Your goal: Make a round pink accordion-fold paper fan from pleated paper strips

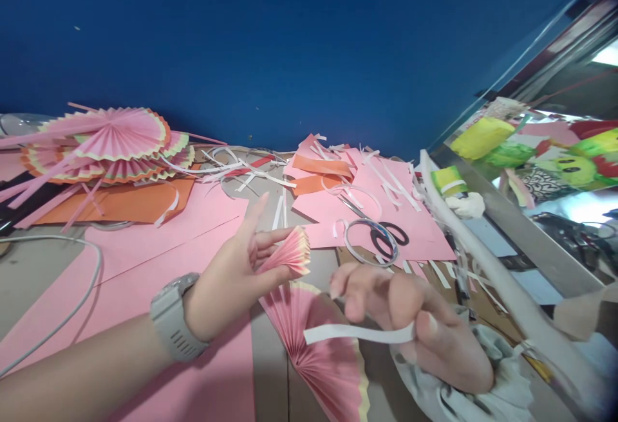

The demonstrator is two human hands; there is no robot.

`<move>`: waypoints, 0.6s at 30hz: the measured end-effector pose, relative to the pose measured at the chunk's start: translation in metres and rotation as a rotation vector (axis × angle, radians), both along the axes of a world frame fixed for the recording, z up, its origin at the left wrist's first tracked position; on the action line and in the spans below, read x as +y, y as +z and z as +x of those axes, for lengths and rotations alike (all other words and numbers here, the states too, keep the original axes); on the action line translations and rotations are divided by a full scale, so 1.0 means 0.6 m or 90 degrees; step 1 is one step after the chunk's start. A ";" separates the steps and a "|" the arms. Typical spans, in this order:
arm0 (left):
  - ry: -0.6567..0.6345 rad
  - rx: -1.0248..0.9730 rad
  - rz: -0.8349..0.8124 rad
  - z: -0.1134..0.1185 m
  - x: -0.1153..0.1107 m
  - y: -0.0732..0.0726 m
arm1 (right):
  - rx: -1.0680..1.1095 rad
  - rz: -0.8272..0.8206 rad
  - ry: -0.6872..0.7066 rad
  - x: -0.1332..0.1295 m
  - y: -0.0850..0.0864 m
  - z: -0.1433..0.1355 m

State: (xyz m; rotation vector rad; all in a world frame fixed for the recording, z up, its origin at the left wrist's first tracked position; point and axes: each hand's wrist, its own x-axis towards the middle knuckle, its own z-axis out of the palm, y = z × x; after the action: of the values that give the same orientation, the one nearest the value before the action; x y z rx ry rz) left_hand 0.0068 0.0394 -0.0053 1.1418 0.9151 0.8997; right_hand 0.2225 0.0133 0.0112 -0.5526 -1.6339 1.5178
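Observation:
My left hand point(241, 267), with a grey watch point(178, 316) on its wrist, pinches the gathered pleats of a pink paper fan point(294, 255) between thumb and fingers. The pleats have cream edges. Below it a pink pleated paper fan point(323, 351) spreads out over the table; whether the two are one piece I cannot tell. My right hand point(415, 319) is to the right of the fan, its thumb and fingers closed on one end of a narrow white strip point(357, 332). The strip's free end points left, in front of the spread fan.
Finished pink paper fans point(116, 142) lie stacked at the left. Large pink sheets point(193, 235) cover much of the table. Scissors point(389, 235) and a clear tape roll point(369, 242) lie behind my right hand. A white tube point(473, 248) crosses the right side, before a blue wall point(270, 49).

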 end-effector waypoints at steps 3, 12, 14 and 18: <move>-0.025 -0.038 -0.047 -0.001 0.001 0.007 | 0.040 -0.068 -0.098 0.004 -0.006 0.001; -0.003 -0.114 -0.114 -0.003 0.006 0.007 | 0.030 -0.403 0.002 0.013 0.001 0.014; 0.000 -0.162 -0.130 -0.002 0.004 0.007 | 0.008 -0.417 0.033 0.011 0.003 0.013; 0.014 -0.051 -0.066 -0.002 -0.003 0.003 | -0.006 -0.413 0.057 0.008 0.001 0.007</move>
State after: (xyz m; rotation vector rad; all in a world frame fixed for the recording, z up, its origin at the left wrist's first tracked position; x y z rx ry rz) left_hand 0.0054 0.0378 -0.0032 1.0019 0.8994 0.8988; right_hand 0.2270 0.0180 0.0118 -0.8345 -1.1579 2.1207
